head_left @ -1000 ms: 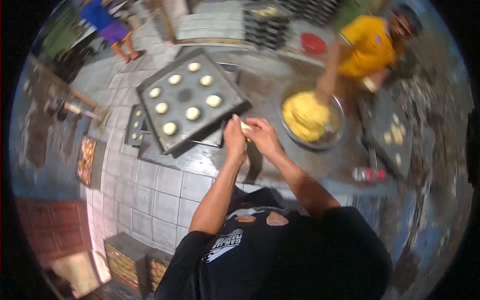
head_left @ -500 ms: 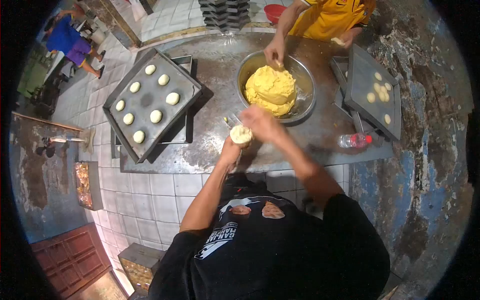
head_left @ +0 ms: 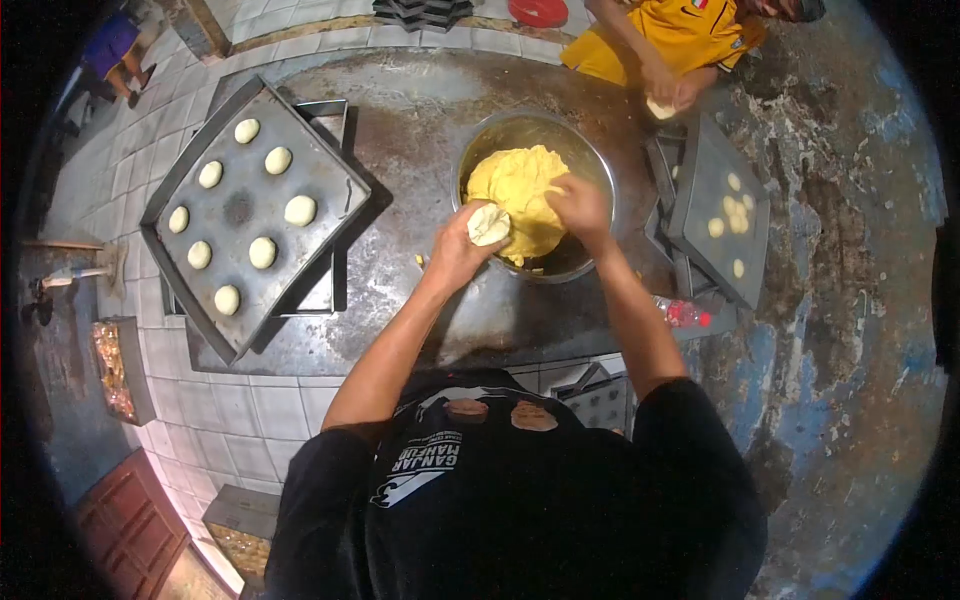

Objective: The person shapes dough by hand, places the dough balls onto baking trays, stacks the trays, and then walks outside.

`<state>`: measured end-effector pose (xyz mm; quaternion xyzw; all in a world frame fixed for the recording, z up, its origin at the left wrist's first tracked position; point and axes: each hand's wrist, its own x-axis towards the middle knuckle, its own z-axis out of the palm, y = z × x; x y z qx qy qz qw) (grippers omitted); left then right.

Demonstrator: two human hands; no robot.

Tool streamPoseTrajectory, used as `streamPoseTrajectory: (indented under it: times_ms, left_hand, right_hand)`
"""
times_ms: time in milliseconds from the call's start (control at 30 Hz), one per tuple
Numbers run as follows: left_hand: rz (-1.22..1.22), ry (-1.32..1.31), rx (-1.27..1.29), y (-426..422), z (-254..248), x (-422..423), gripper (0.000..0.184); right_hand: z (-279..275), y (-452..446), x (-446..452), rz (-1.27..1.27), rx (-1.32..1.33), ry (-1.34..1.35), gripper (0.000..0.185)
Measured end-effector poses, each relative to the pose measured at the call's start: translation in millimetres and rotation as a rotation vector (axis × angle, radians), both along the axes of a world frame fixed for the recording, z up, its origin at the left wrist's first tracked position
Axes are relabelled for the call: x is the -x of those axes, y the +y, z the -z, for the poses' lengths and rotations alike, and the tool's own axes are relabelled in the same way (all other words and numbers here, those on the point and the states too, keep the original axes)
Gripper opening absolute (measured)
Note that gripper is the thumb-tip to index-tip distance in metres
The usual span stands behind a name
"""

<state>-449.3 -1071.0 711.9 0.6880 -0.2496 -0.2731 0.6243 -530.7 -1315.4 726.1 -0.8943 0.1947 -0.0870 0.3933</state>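
My left hand (head_left: pixel 460 250) is closed around a pale piece of dough (head_left: pixel 488 225), held at the near left rim of a steel bowl (head_left: pixel 606 180). Inside the bowl lies a big mound of soft yellow filling (head_left: pixel 520 190) with a rough surface. My right hand (head_left: pixel 582 212) reaches over the bowl's right side, its bent fingers pinching at the mound; they are slightly blurred. Small yellow crumbs lie on the metal table near my left hand.
On the left, a dark baking tray (head_left: pixel 240 205) with several pale dough balls rests askew on another tray. More stacked trays (head_left: pixel 690 235) with dough rounds stand right, near a red-capped bottle (head_left: pixel 685 313). Across the table, a person in yellow (head_left: pixel 690 40) holds dough.
My right hand has moved to the yellow mound and my left hand has brought the dough closer to the bowl. The other person's hand has left the bowl. The view has shifted.
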Motion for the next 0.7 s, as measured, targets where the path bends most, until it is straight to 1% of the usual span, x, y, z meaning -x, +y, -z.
streamPoseTrajectory:
  times_ms: [33, 67, 100, 133, 167, 200, 233, 267, 300, 333, 367, 400, 467, 500, 533, 600, 633, 667, 700]
  left_hand:
    - [-0.011, -0.062, -0.012, -7, 3, -1, 0.042]
    - [-0.016, -0.125, -0.027, -15, 5, 1, 0.042]
    - [-0.046, -0.102, -0.006, -24, 9, 6, 0.046]
    - [-0.046, -0.107, -0.001, -33, 8, 12, 0.046]
    - [-0.058, -0.147, -0.012, -42, 7, 18, 0.050]
    - [-0.071, -0.189, -0.026, -50, 6, 24, 0.053]
    - [-0.081, -0.216, -0.113, -58, 6, 30, 0.057]
    - [-0.085, -0.224, -0.117, -61, 13, 35, 0.057]
    - [-0.076, -0.215, -0.123, -63, 20, 40, 0.057]
    - [-0.069, -0.213, -0.128, -62, 15, 43, 0.058]
    - [-0.009, -0.239, -0.192, -53, 10, 49, 0.057]
    - [-0.010, -0.256, -0.201, -49, 7, 58, 0.057]
    - [-0.028, -0.098, 0.130, -44, 2, 74, 0.058]
    - [0.016, 0.110, 0.208, -43, -3, 79, 0.056]
    - [0.016, 0.093, 0.204, -42, -7, 88, 0.056]
    - [0.054, 0.089, 0.301, -39, -11, 107, 0.058]
    - [0.007, -0.199, 0.199, -40, -5, 112, 0.056]
    - [-0.001, -0.212, 0.193, -39, 2, 114, 0.056]
    - [-0.075, -0.266, 0.106, -39, 0, 119, 0.054]
  right_hand:
    - [8, 0, 0, 0.247, -0.426, 0.041, 0.029]
    - [7, 2, 6, 0.244, -0.423, 0.041, 0.029]
    - [-2, 9, 15, 0.235, -0.719, -0.096, 0.032]
    - [-9, 17, 25, 0.219, -1.012, -0.239, 0.037]
    - [-11, 31, 32, 0.199, -0.969, -0.219, 0.044]
    - [-2, 48, 42, 0.033, -0.453, -0.252, 0.046]
    - [8, 64, 53, -0.125, 0.063, -0.273, 0.049]
    - [6, 79, 61, -0.127, 0.059, -0.281, 0.049]
    - [-3, 92, 68, -0.188, 0.200, -0.228, 0.050]
    - [-12, 97, 73, -0.246, 0.343, -0.180, 0.052]
    - [-19, 89, 75, -0.180, 0.186, -0.071, 0.054]
    - [-21, 79, 80, -0.178, 0.179, -0.089, 0.054]
    - [-17, 61, 89, 0.060, -0.631, -0.218, 0.057]
    - [-17, 58, 88, 0.158, -0.760, -0.246, 0.059]
    - [-18, 56, 91, 0.151, -0.765, -0.262, 0.059]
    - [-22, 60, 98, 0.144, -0.661, -0.133, 0.057]
    - [-39, 71, 106, 0.087, -0.335, -0.140, 0.057]
    - [-55, 86, 116, 0.001, 0.000, -0.136, 0.053]
    - [-49, 96, 125, -0.168, 0.262, -0.278, 0.051]
